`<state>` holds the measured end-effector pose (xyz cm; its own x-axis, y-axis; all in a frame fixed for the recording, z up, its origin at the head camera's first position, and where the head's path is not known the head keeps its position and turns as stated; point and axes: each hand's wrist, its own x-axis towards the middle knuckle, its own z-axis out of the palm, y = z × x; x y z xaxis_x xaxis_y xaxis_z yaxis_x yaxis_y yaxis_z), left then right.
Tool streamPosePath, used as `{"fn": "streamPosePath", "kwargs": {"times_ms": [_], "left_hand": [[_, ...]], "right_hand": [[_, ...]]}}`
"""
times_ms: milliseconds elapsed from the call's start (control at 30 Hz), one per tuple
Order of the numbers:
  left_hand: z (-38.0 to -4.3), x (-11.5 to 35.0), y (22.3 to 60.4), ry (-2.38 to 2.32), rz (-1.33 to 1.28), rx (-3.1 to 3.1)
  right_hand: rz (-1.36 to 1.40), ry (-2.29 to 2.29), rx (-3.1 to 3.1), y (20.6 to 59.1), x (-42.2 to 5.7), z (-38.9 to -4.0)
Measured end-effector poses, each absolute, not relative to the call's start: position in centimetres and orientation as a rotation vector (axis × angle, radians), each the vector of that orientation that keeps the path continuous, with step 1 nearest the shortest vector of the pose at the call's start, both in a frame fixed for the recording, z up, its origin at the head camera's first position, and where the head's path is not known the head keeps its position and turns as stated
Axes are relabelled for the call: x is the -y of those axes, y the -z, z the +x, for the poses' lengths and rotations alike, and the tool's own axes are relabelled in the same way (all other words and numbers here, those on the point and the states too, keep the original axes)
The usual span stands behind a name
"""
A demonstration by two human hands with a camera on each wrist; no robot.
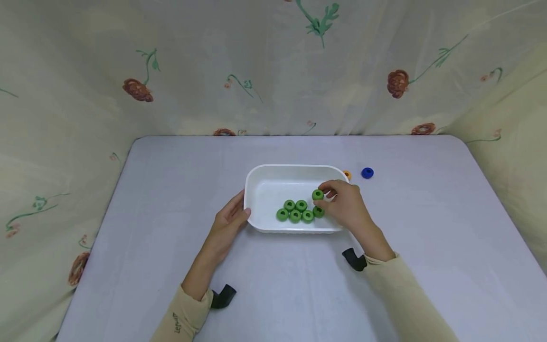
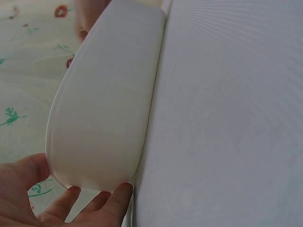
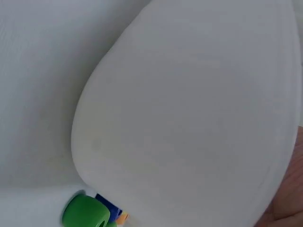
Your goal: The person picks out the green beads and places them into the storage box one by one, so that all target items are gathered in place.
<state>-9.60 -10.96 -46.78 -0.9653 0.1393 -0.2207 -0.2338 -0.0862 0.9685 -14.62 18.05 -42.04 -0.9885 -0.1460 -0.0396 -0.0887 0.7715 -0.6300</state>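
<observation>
A white plastic tray stands on the table, with several round green beads with holes grouped toward its front right. My left hand holds the tray's left end; in the left wrist view its thumb is at the rim and its fingers press the outer wall. Over the right side of the tray, my right hand pinches a green bead between thumb and fingers. The right wrist view mostly shows the tray's outer wall, which hides the fingertips.
Beyond the tray's right corner lie a blue bead and a partly hidden orange bead. A green bead sits outside the tray in the right wrist view. Flowered curtains hang behind the lavender-white table.
</observation>
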Motion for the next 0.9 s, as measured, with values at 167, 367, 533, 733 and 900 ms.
{"fn": "streamPosePath", "kwargs": {"times_ms": [167, 367, 533, 733, 900], "left_hand": [[-9.6, 10.9, 46.8, -2.142, -0.106, -1.936], [-9.6, 11.0, 46.9, -2.152, -0.094, -1.933], [-9.6, 11.0, 47.0, -2.164, -0.092, -1.924], [-9.6, 11.0, 47.0, -2.154, -0.100, -1.925], [-9.7, 11.0, 47.0, -2.150, -0.100, -1.928]], "right_hand": [[-0.220, 0.921, -2.862, 42.4, -17.4, -14.9], [-0.271, 0.877, -2.847, 42.6, -17.2, -14.9], [-0.275, 0.841, -2.829, 42.4, -17.0, -15.0], [-0.267, 0.803, -2.812, 42.5, -17.0, -15.2], [-0.292, 0.778, -2.796, 42.5, -16.9, -15.3]]}}
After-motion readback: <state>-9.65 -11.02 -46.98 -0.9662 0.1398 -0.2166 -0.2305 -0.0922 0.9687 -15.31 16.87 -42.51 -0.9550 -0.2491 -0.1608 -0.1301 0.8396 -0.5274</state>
